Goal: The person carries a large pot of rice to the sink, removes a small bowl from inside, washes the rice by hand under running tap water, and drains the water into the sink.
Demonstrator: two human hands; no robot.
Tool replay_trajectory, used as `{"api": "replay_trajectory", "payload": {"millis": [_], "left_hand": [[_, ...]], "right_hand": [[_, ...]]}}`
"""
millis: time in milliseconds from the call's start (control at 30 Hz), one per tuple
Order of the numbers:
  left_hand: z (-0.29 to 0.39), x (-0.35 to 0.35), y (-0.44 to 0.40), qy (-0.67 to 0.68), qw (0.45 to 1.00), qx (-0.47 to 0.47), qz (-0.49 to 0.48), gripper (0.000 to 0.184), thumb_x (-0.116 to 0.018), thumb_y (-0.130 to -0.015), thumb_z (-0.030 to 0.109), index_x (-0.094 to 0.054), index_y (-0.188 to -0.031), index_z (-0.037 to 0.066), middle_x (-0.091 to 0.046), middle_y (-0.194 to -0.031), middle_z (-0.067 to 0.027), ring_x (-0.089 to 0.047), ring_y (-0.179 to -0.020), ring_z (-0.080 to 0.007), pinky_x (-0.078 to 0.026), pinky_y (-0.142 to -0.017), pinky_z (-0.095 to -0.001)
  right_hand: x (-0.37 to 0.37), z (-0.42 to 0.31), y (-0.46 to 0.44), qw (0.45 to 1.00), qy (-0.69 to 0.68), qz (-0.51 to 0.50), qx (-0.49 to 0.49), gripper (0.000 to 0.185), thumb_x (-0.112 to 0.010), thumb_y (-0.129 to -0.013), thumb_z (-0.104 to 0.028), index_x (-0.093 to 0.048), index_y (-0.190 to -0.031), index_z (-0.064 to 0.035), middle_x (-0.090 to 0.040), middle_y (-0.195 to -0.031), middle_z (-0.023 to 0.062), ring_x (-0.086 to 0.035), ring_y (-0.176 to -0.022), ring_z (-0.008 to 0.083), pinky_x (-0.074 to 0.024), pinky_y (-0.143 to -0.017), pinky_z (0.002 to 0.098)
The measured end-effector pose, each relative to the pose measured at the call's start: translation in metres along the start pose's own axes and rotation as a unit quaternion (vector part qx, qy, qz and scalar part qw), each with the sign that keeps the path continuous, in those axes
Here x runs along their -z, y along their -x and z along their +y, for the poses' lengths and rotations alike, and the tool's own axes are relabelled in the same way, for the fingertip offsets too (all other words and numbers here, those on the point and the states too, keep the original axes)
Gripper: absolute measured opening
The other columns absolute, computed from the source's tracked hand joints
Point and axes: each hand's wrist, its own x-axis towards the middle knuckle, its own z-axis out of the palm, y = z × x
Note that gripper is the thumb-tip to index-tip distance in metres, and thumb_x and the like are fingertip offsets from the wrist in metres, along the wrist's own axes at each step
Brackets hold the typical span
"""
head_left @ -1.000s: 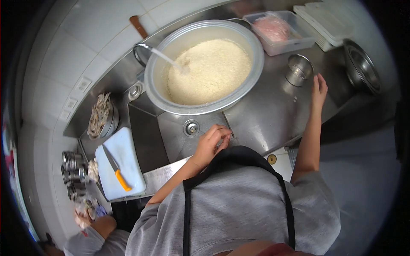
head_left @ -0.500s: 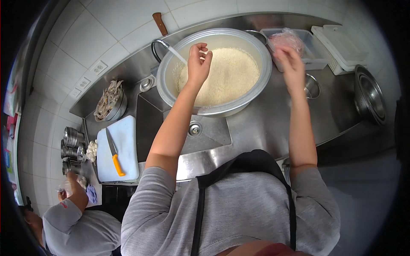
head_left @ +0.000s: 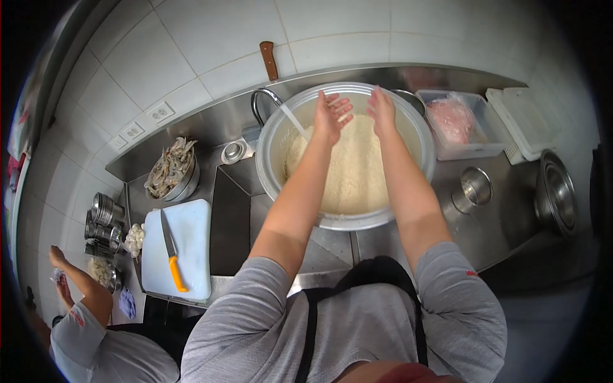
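Note:
A big round metal pot point(head_left: 267, 163) holds a bed of pale rice point(head_left: 354, 172). Above the rice, on its far side, my left hand point(head_left: 332, 118) is open, palm turned inward, with its fingers apart. Facing it is my right hand point(head_left: 382, 113), also open and holding nothing. A curved tap point(head_left: 262, 96) leans over the pot's left rim, and a pale streak, which looks like running water, runs from it down into the pot.
Left stand a bowl of shrimp point(head_left: 171, 169) and a cutting board point(head_left: 191, 239) bearing a yellow-handled knife point(head_left: 171, 252). Right are a plastic tub point(head_left: 488, 137) with a pink bag, a metal cup point(head_left: 476, 185) and stacked bowls point(head_left: 555, 191). A co-worker point(head_left: 115, 351) works at lower left.
My right hand has moved left from beside the plastic tub to over the pot. Both hands now face each other above the rice. The view has shifted, and the co-worker's arms have moved.

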Motion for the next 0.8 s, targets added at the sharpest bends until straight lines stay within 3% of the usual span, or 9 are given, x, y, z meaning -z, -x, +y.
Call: {"api": "replay_trajectory", "payload": {"millis": [100,167,267,400,467,500,567,700,800], "left_hand": [[-0.026,0.015,-0.005,0.023,0.999,0.039,-0.018,0.057,-0.03,-0.087,0.057,-0.042,-0.112,0.007,-0.053,-0.102,-0.0113,-0.053,-0.094,-0.0232,-0.042,-0.08,-0.0402],[-0.033,0.024,-0.014,-0.141,0.982,0.126,-0.026,0.054,-0.027,-0.089,0.054,-0.043,-0.11,0.007,-0.054,-0.101,-0.0105,-0.053,-0.094,-0.0218,-0.042,-0.079,-0.0379],[-0.033,0.023,-0.017,-0.113,0.989,0.092,-0.019,0.053,-0.026,-0.09,0.053,-0.044,-0.109,0.007,-0.054,-0.1,-0.0097,-0.053,-0.093,-0.0211,-0.043,-0.078,-0.0365],[-0.04,0.035,-0.02,-0.13,0.98,0.148,0.001,0.053,-0.023,-0.091,0.052,-0.043,-0.112,0.007,-0.054,-0.101,-0.0089,-0.053,-0.093,-0.0203,-0.042,-0.078,-0.0371],[-0.039,0.037,-0.023,-0.222,0.964,0.143,0.032,0.042,-0.035,-0.091,0.044,-0.05,-0.104,0.006,-0.057,-0.093,-0.0071,-0.056,-0.086,-0.0187,-0.044,-0.074,-0.0338],[-0.04,0.037,-0.022,-0.221,0.964,0.142,0.037,0.042,-0.035,-0.091,0.044,-0.05,-0.104,0.006,-0.057,-0.093,-0.0071,-0.056,-0.086,-0.0187,-0.044,-0.074,-0.0338],[-0.043,0.038,-0.019,-0.507,0.841,-0.189,0.009,0.024,-0.051,-0.087,0.028,-0.056,-0.09,0.005,-0.059,-0.081,-0.005,-0.057,-0.074,-0.0161,-0.044,-0.066,-0.0293],[-0.007,0.017,-0.011,-0.361,0.866,-0.333,0.094,0.009,-0.058,-0.081,0.012,-0.056,-0.082,0.004,-0.057,-0.074,-0.0036,-0.053,-0.066,-0.0145,-0.043,-0.061,-0.0275],[0.032,0.021,-0.003,-0.253,0.795,-0.489,0.254,0.01,-0.054,-0.081,0.01,-0.054,-0.088,0.002,-0.053,-0.083,-0.0078,-0.049,-0.076,-0.0183,-0.04,-0.069,-0.0299]], "right_hand": [[0.011,0.014,-0.006,0.995,0.085,-0.022,-0.052,0.04,-0.051,-0.084,-0.044,-0.058,-0.096,-0.006,-0.057,-0.091,0.0034,-0.053,-0.081,0.0141,-0.0433,-0.066,0.0299],[0.009,0.013,-0.013,0.991,0.119,-0.057,-0.038,0.042,-0.045,-0.087,-0.046,-0.058,-0.096,-0.0068,-0.056,-0.092,0.0037,-0.054,-0.081,0.0144,-0.0433,-0.068,0.0299],[0.004,-0.002,-0.009,0.987,0.112,-0.1,-0.059,0.042,-0.043,-0.088,-0.046,-0.057,-0.096,-0.0074,-0.056,-0.092,0.0036,-0.054,-0.082,0.0147,-0.0431,-0.069,0.0307],[0.016,0.015,-0.014,0.978,0.168,-0.103,-0.07,0.042,-0.048,-0.086,-0.047,-0.056,-0.095,-0.0069,-0.056,-0.091,0.0037,-0.053,-0.083,0.0137,-0.0414,-0.071,0.03],[0.017,0.024,-0.015,0.915,0.38,-0.134,0.033,0.035,-0.054,-0.084,-0.039,-0.059,-0.088,-0.0054,-0.058,-0.082,0.0039,-0.055,-0.076,0.0135,-0.0424,-0.067,0.0287],[0.015,0.029,-0.017,0.914,0.38,-0.138,0.032,0.035,-0.054,-0.084,-0.039,-0.059,-0.088,-0.0054,-0.058,-0.082,0.0039,-0.055,-0.076,0.0135,-0.0424,-0.067,0.0287],[0.012,0.037,-0.021,0.89,0.407,-0.171,0.111,0.032,-0.061,-0.078,-0.035,-0.061,-0.082,-0.0029,-0.059,-0.082,0.01,-0.057,-0.077,0.0184,-0.0441,-0.069,0.0306],[0.015,0.034,-0.015,0.844,0.472,-0.193,0.163,0.031,-0.062,-0.077,-0.034,-0.061,-0.083,-0.0029,-0.06,-0.084,0.0114,-0.057,-0.078,0.0226,-0.0444,-0.071,0.0327],[0.022,0.038,-0.019,0.832,0.502,-0.186,0.147,0.028,-0.063,-0.077,-0.031,-0.061,-0.083,-0.0037,-0.06,-0.084,0.0118,-0.057,-0.079,0.0239,-0.0446,-0.072,0.0339]]}}
